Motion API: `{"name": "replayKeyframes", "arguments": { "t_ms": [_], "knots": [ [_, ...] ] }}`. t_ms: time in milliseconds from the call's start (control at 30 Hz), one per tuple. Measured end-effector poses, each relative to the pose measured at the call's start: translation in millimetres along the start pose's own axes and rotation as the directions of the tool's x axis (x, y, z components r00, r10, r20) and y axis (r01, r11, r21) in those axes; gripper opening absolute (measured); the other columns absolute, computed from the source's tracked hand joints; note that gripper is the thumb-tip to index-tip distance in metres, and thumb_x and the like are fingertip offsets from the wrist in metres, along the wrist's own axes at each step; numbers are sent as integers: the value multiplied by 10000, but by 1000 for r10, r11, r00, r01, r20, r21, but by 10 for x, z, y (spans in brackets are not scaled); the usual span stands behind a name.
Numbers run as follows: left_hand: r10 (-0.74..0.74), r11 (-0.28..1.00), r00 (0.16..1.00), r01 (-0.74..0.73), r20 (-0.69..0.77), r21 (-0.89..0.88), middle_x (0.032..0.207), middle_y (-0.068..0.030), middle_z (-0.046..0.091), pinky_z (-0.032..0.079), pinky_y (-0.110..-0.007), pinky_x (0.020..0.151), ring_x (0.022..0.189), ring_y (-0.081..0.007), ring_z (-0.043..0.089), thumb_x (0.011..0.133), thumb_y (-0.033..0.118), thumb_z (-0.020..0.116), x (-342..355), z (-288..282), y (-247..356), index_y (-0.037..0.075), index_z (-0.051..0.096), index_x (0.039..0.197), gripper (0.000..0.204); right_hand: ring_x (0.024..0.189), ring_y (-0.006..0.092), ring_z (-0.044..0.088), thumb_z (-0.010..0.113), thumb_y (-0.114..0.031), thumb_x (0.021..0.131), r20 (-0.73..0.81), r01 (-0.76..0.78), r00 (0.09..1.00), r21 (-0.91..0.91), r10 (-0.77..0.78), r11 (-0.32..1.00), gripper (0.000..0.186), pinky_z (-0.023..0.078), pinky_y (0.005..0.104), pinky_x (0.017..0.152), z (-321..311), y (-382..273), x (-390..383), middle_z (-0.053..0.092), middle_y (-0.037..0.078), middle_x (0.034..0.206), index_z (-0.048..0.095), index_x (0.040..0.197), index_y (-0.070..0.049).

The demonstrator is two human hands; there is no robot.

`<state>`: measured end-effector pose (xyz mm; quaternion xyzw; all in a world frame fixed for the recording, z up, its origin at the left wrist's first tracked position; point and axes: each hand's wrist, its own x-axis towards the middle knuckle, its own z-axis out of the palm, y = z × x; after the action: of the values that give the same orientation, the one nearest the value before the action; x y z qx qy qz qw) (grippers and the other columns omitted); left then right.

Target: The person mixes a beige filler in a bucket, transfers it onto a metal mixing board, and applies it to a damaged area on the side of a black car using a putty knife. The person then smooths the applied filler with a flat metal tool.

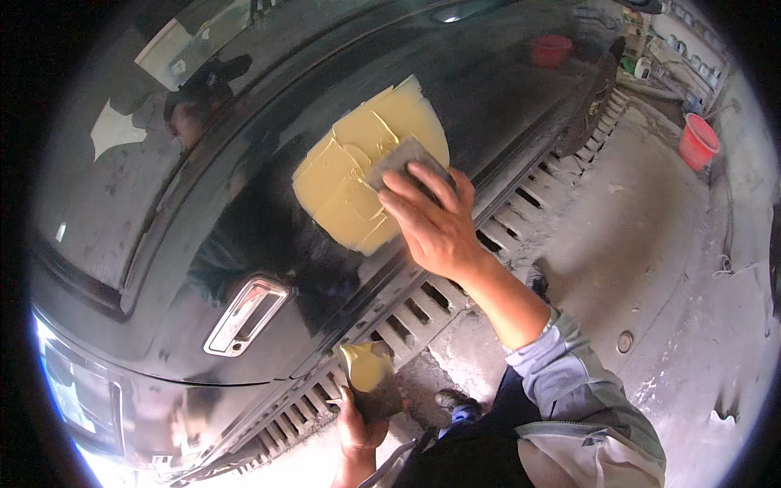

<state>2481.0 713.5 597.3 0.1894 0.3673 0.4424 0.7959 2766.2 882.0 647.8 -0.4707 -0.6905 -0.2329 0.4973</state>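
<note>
A broad patch of yellow body filler (333, 187), with raised ridges across it, covers part of the dark car panel (480, 98). My right hand (435, 224) grips a flat grey-brown spreader (409, 163), its fingers laid over the top. The spreader rests on the right side of the filler patch. Lower down, my left hand (358, 427) holds a dark flat plate (376, 400) by its lower end. A lump of yellow filler (367, 368) sits on the upper part of that plate, away from the car.
A chrome door handle (248, 315) stands out from the panel. Beneath the car runs a slotted floor grate (415, 313). At the far right, a red bucket (698, 141) stands on the concrete floor (618, 252) near shelves (691, 49). My shoe (457, 400) is below.
</note>
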Motion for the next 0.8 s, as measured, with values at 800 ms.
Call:
{"name": "replayKeyframes", "arguments": {
  "t_ms": [800],
  "knots": [
    [-6, 1000, 1000, 6, -5, -4, 1255, -181, 566, 522, -578, 800, 1102, -364, 585, 926, 621, 475, 51, -16, -90, 71, 436, 1389, 721, 1319, 239, 436, 575, -118, 905, 63, -31, 997, -41, 33, 999, 332, 242, 478, 1046, -175, -87, 239, 580, 46, 1355, 614, 1235, -109]
  ]
}}
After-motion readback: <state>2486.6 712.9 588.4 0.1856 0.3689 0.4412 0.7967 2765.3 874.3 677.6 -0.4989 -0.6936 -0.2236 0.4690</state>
